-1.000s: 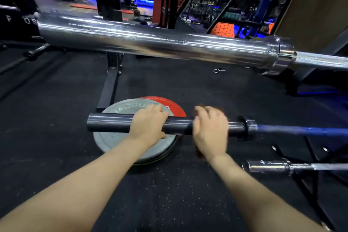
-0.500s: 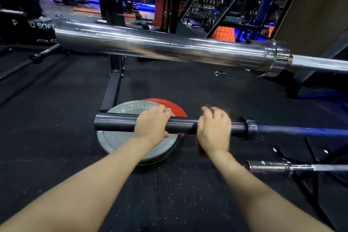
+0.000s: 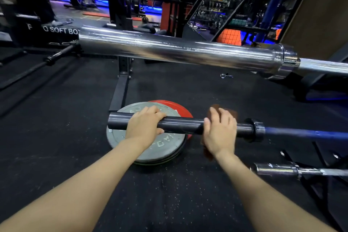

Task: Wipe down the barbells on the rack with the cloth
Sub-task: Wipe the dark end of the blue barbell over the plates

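Left hand (image 3: 144, 126) is wrapped over the dark sleeve (image 3: 180, 125) of the middle barbell, fingers curled over the top, thumb underneath, a little in from the sleeve's free left end. Right hand (image 3: 220, 133) holds a brown cloth (image 3: 232, 113) against the same sleeve, fingers curled over it; cloth sticks out above the fingers and below the wrist. It sits just left of the collar (image 3: 256, 131), a short strip of bare sleeve between. Bare sleeve runs between the two hands. Past the collar the blue shaft (image 3: 305, 134) exits the right edge. Chrome barbell (image 3: 178, 51) crosses above, well apart from the hands. A third chrome bar (image 3: 278, 169) sits lower right, near the right forearm. Grey plate (image 3: 162, 149) overlaps a red plate (image 3: 178, 107) on the black mat (image 3: 56, 118) under the sleeve's left half. Rack post foot (image 3: 120, 88) runs in behind the plates.
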`<state>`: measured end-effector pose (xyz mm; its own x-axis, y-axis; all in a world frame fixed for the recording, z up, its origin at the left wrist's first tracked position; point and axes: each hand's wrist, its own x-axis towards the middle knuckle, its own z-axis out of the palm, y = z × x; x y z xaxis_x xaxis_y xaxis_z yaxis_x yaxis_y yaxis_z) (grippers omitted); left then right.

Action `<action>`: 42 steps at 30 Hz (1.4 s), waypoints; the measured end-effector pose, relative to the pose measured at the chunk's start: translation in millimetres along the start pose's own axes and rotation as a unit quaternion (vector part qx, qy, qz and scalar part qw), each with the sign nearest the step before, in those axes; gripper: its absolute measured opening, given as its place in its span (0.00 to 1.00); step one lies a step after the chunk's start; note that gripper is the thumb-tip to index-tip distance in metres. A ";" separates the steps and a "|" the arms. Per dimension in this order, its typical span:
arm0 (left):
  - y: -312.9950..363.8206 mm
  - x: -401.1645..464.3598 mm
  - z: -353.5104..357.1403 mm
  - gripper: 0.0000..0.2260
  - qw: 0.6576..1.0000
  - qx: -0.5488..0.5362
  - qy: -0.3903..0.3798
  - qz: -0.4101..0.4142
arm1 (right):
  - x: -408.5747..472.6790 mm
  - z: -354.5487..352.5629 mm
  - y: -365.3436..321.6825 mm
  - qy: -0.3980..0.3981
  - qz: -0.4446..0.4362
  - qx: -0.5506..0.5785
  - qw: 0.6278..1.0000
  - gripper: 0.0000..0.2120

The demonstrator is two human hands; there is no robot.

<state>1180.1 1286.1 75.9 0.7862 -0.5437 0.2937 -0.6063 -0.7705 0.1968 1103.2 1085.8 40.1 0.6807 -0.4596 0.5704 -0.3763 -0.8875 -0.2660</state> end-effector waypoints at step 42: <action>-102.0 -46.6 -17.0 0.09 0.914 -0.306 0.085 -0.251 | -9.8 4.1 -70.6 -0.122 -0.211 -0.015 0.970 0.35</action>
<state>1203.3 1395.8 58.1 0.9855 -0.0721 0.1537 -0.1679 -0.5493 0.8186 1125.7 1152.8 50.2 0.9055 -0.0535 0.4209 -0.0476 -0.9986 -0.0246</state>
